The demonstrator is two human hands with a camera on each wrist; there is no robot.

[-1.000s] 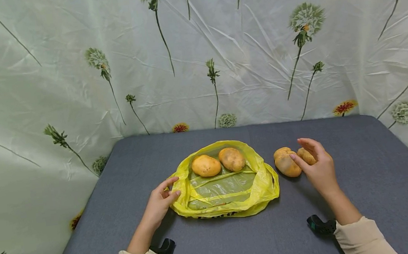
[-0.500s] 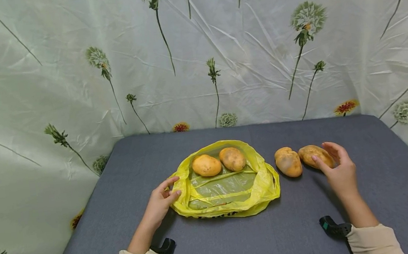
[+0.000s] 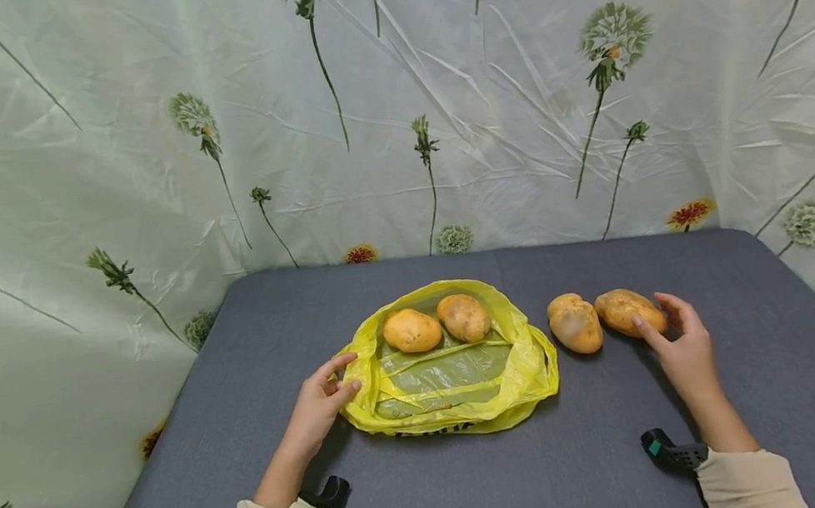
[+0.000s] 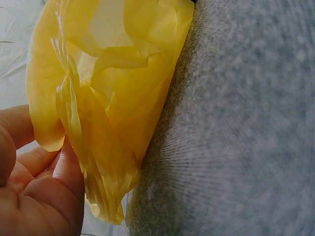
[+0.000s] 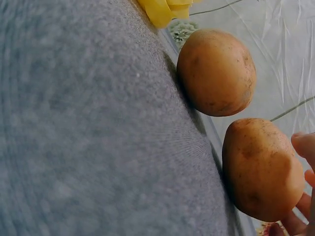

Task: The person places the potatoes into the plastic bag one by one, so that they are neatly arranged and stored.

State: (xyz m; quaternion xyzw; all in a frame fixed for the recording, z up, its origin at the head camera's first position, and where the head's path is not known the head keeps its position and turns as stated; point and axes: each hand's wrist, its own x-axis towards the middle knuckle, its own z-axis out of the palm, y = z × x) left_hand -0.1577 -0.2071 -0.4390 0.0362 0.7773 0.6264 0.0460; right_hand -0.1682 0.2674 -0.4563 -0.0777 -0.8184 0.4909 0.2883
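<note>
A yellow plastic bag [image 3: 533, 361] lies with its mouth spread and two potatoes [image 3: 412, 331] inside at the back. At its left rim, my left hand [image 3: 316, 400] pinches the thin plastic between thumb and fingers; the left wrist view shows the folded edge [image 4: 74, 118] running down between them. To the right of the bag sit two more potatoes side by side, one paler and upright [image 3: 575, 324], the other lying lengthwise [image 3: 627, 313]. My right hand [image 3: 686, 352] is at the right end of the lengthwise potato, thumb and fingers spread loosely about it.
A grey cloth-covered table [image 3: 480, 489] bears everything. Behind it and to the left hangs a pale curtain [image 3: 385, 189] printed with dandelions. Black wrist devices [image 3: 330, 497] stick out from both beige sleeves [image 3: 751, 483].
My right hand has moved right, from over the two loose potatoes to the outer end of the lengthwise one, and lower. My left hand has stayed at the bag's rim.
</note>
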